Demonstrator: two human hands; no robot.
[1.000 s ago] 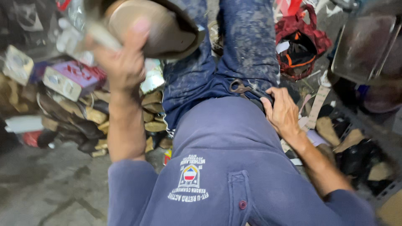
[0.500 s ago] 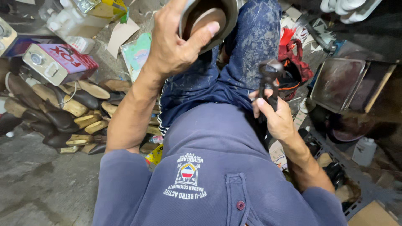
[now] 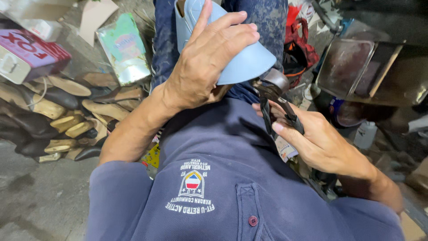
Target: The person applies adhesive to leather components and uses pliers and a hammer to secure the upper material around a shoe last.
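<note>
Both hands work over the person's lap. Left hand [image 3: 209, 62] is clenched over a pale blue shoe [image 3: 243, 60], fingers wrapped across its top, holding it above the knees. Right hand [image 3: 318, 138] grips the handles of dark pincers [image 3: 276, 102], whose head meets the shoe's lower edge. Left of the shoe, on the floor, lies a heap of wooden lasts [image 3: 62, 120], a red tin [image 3: 26, 53] beyond it. Right of the shoe sits a red bag [image 3: 301, 51].
</note>
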